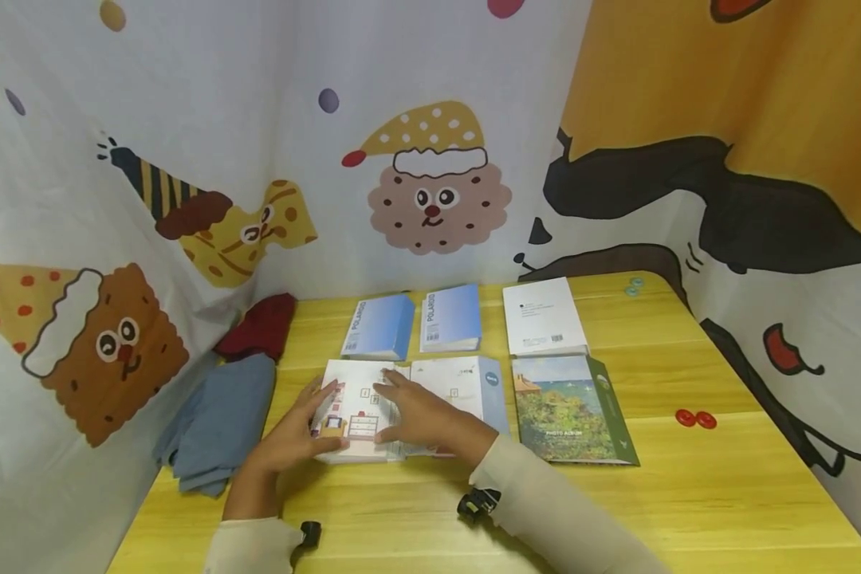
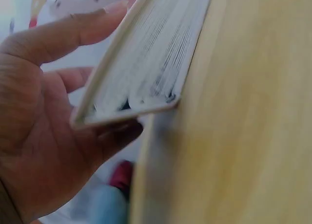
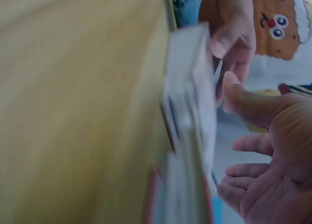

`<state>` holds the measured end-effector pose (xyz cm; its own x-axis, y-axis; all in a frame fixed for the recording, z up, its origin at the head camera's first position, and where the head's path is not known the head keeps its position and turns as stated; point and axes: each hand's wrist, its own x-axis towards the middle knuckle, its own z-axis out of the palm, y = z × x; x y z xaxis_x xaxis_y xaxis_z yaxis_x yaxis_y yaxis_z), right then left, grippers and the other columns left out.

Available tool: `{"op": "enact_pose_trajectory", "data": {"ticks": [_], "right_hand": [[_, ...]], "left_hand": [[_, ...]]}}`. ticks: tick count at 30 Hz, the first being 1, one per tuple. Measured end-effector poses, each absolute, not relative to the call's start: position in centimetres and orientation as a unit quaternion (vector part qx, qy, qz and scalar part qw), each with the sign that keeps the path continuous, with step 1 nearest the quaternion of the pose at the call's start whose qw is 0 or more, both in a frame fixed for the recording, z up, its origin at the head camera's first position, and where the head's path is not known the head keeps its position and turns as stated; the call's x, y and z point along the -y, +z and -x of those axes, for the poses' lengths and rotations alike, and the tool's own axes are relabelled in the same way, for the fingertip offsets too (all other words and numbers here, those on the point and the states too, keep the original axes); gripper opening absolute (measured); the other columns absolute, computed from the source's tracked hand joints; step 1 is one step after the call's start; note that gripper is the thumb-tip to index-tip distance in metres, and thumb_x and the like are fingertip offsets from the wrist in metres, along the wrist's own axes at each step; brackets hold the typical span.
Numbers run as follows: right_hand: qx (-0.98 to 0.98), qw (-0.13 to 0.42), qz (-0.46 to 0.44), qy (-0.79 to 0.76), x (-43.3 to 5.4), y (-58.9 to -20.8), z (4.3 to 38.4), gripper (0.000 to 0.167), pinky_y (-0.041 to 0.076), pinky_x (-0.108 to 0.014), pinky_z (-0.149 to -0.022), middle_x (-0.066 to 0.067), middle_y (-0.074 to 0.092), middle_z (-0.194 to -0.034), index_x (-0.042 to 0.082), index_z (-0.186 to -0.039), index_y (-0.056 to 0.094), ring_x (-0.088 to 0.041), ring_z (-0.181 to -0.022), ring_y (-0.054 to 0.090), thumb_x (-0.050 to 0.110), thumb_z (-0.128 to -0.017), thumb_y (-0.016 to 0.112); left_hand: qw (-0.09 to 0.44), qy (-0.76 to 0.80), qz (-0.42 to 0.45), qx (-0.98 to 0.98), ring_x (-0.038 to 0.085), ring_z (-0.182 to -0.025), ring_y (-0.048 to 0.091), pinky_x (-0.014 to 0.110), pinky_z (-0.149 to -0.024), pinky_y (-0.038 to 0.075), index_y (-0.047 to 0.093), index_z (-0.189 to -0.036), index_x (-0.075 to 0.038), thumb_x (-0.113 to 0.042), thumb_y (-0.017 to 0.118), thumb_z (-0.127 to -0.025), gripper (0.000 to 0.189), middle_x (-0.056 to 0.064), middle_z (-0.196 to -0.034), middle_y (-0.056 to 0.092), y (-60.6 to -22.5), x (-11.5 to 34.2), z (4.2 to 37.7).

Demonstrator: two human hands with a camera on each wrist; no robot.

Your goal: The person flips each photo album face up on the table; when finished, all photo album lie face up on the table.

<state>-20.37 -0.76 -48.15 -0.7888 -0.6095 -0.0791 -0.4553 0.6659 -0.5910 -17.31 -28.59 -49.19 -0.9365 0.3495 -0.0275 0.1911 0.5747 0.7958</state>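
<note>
With the left hand point(image 1: 287, 426) curled round the left edge of the white album point(image 1: 362, 391) on the bench point(image 1: 402, 518), just beside the blue-spined album point(image 1: 491, 391), and the right hand point(image 1: 426, 414) spread loosely opposite, light, even pressure should keep it square.

I see one thick white album point(image 1: 355, 404), closed and lying flat or nearly so on the worktop point(image 1: 387, 518), toward 7 o'clock from the centre of the head view. Its cover faces up, drawn with a chest of drawers near 6 o'clock, a yellow chair toward 8, small frames toward 1 and reddish squares toward 10. From the left wrist I make out its densely stacked page edges between the covers.
</note>
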Motion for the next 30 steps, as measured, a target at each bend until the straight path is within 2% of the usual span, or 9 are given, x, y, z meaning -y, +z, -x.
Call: {"op": "enact_pose_trajectory", "data": {"ticks": [2,3,6,11,15,18,21,24,30], "right_hand": [[-0.899,0.131,0.296,-0.295,-0.5,-47.7,20.7,0.093,0.036,-0.053,-0.133,-0.016,0.018,-0.184,0.012,-0.169,0.041,-0.038,-0.168,0.029,0.045,-0.095,0.085],[-0.898,0.128,0.292,-0.304,-1.1,-47.6,20.9,0.093,0.036,-0.055,-0.132,-0.015,0.017,-0.184,0.012,-0.169,0.041,-0.039,-0.168,0.029,0.045,-0.095,0.086],[-0.895,0.119,0.279,-0.328,-3.3,-47.2,21.4,0.092,0.037,-0.062,-0.13,-0.013,0.016,-0.185,0.013,-0.17,0.041,-0.042,-0.167,0.029,0.042,-0.096,0.085],[-0.902,0.084,0.256,-0.339,-7.2,-47.1,22.1,0.091,0.039,-0.068,-0.126,-0.019,0.022,-0.182,0.008,-0.169,0.041,-0.048,-0.164,0.033,0.038,-0.096,0.086],[-0.91,0.071,0.238,-0.332,-10.2,-47.2,22.6,0.091,0.037,-0.071,-0.126,-0.024,0.024,-0.18,0.004,-0.168,0.04,-0.05,-0.164,0.031,0.037,-0.097,0.085],[-0.914,0.077,0.225,-0.33,-12.0,-47.5,22.8,0.09,0.034,-0.073,-0.126,-0.026,0.024,-0.18,0.003,-0.169,0.039,-0.051,-0.165,0.027,0.037,-0.099,0.083],[-0.917,0.082,0.214,-0.327,-13.6,-47.9,23.1,0.088,0.032,-0.074,-0.127,-0.028,0.027,-0.178,0.002,-0.168,0.041,-0.052,-0.166,0.025,0.036,-0.099,0.083],[-0.921,0.077,0.213,-0.316,-14.8,-48.3,23.5,0.084,0.032,-0.074,-0.127,-0.03,0.032,-0.175,0.001,-0.165,0.044,-0.053,-0.165,0.025,0.034,-0.099,0.084],[-0.916,0.057,0.24,-0.318,-16.2,-48.9,23.9,0.077,0.035,-0.07,-0.127,-0.03,0.044,-0.169,-0.005,-0.161,0.048,-0.053,-0.159,0.038,0.027,-0.099,0.083]], "left_hand": [[0.072,0.393,-0.152,-0.904,0.064,-0.163,0.013,0.08,-0.125,0.027,0.032,-0.171,0.0,-0.019,0.094,-0.085,0.107,0.037,-0.179,0.002,-48.5,27.8,17.2],[0.064,0.378,-0.154,-0.911,0.065,-0.163,0.014,0.081,-0.125,0.027,0.033,-0.169,0.002,-0.019,0.095,-0.085,0.107,0.037,-0.179,0.002,-48.2,27.3,17.2],[0.043,0.337,-0.172,-0.925,0.064,-0.163,0.016,0.079,-0.124,0.031,0.036,-0.167,0.004,-0.021,0.096,-0.084,0.105,0.038,-0.179,0.005,-47.5,25.6,17.1],[0.034,0.267,-0.224,-0.937,0.056,-0.164,0.024,0.076,-0.122,0.038,0.042,-0.167,-0.002,-0.035,0.092,-0.089,0.099,0.033,-0.18,0.014,-46.5,21.7,17.2],[0.052,0.254,-0.261,-0.93,0.047,-0.167,0.025,0.069,-0.123,0.043,0.043,-0.168,-0.009,-0.044,0.089,-0.091,0.097,0.023,-0.183,0.016,-46.0,18.0,17.3],[0.072,0.26,-0.274,-0.923,0.043,-0.169,0.023,0.066,-0.125,0.043,0.042,-0.169,-0.013,-0.042,0.089,-0.092,0.096,0.017,-0.184,0.015,-45.8,15.4,17.3],[0.075,0.255,-0.29,-0.919,0.044,-0.168,0.023,0.066,-0.125,0.042,0.043,-0.168,-0.012,-0.041,0.089,-0.092,0.094,0.016,-0.184,0.018,-45.9,13.4,17.4],[0.073,0.242,-0.297,-0.921,0.046,-0.167,0.025,0.066,-0.127,0.04,0.045,-0.167,-0.013,-0.046,0.088,-0.092,0.093,0.016,-0.183,0.023,-46.3,11.7,17.4],[0.09,0.23,-0.288,-0.925,0.056,-0.165,0.025,0.072,-0.127,0.035,0.047,-0.168,-0.022,-0.061,0.084,-0.09,0.094,0.015,-0.182,0.027,-47.0,9.3,17.3]]}}
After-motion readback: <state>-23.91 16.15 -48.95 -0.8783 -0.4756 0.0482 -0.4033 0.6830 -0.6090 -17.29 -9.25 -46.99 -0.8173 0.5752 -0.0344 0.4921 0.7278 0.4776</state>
